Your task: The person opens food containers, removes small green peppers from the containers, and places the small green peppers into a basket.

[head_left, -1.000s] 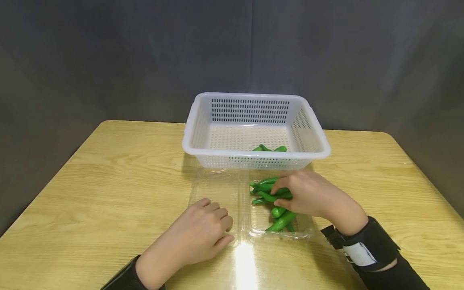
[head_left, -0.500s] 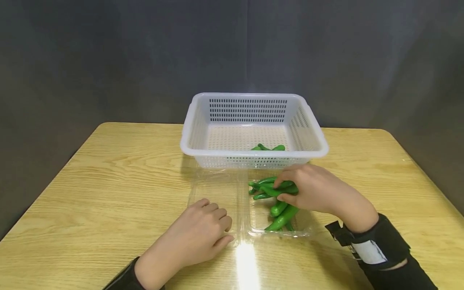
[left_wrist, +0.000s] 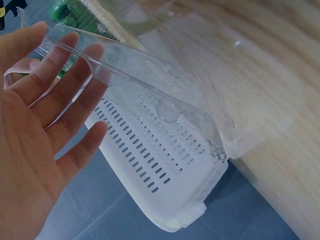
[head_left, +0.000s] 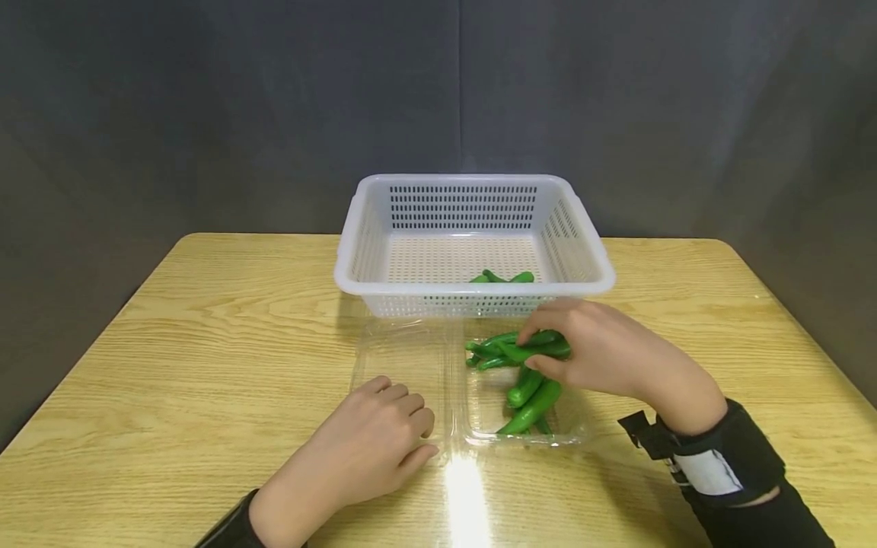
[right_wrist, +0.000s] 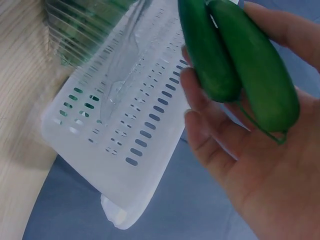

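Note:
In the head view my right hand (head_left: pixel 592 342) is over the right half of a clear plastic clamshell container (head_left: pixel 489 439), gripping green chili peppers (head_left: pixel 555 348) between thumb and fingers. Two smooth peppers (right_wrist: pixel 257 70) show within its grasp in the right wrist view. More chili peppers (head_left: pixel 530 409) lie loose in that half of the container. My left hand (head_left: pixel 370 441) rests at the near left part of the container's flat, opened lid (head_left: pixel 404 358). Its fingers (left_wrist: pixel 75 95) are loosely extended and overlap the lid's clear edge (left_wrist: pixel 145 85) in the left wrist view.
A white slotted plastic basket (head_left: pixel 473 289) stands just behind the container, with a few green peppers (head_left: pixel 507 277) at its near side. Everything sits on a wooden table (head_left: pixel 240 342), with a dark curtain (head_left: pixel 274 114) behind it.
My right hand has shifted slightly away from me and to the right, with the peppers in its grasp moving along. The left hand stays in place against the lid.

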`<state>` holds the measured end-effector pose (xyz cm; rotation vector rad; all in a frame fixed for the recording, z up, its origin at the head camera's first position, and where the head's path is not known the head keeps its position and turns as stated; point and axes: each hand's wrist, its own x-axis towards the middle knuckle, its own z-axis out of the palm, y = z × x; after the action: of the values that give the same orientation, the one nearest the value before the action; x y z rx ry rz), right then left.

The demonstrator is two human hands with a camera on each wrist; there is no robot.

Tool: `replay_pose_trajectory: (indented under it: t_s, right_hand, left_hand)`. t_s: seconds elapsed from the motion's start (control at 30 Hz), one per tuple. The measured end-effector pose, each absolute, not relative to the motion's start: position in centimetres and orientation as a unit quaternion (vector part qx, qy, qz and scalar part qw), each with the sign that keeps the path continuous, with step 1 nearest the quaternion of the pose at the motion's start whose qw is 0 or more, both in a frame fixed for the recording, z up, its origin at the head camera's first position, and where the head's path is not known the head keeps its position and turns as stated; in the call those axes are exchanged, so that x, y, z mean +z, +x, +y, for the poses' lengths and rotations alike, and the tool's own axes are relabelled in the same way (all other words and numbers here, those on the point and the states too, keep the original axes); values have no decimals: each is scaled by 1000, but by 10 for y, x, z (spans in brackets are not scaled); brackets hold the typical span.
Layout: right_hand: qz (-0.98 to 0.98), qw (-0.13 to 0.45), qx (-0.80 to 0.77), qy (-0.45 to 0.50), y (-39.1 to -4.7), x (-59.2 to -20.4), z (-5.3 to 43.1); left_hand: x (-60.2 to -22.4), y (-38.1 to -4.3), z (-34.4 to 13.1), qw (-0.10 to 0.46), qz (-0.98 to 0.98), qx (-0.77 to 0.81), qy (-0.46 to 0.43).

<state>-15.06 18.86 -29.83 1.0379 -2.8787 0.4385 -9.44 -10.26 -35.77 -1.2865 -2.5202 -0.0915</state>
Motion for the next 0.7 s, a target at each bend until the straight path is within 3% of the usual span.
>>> replay_pose_trajectory:
  t_s: [0.43,0.7]
  right_hand:
    - [-912,68,166,368,-151,-293,187]
    - [-871,160,194,423,-154,-290,192]
  left_hand:
    - [-357,-95,-104,149,-883,-34,-444]
    - [-357,-94,-103,148,-882,-34,-446]
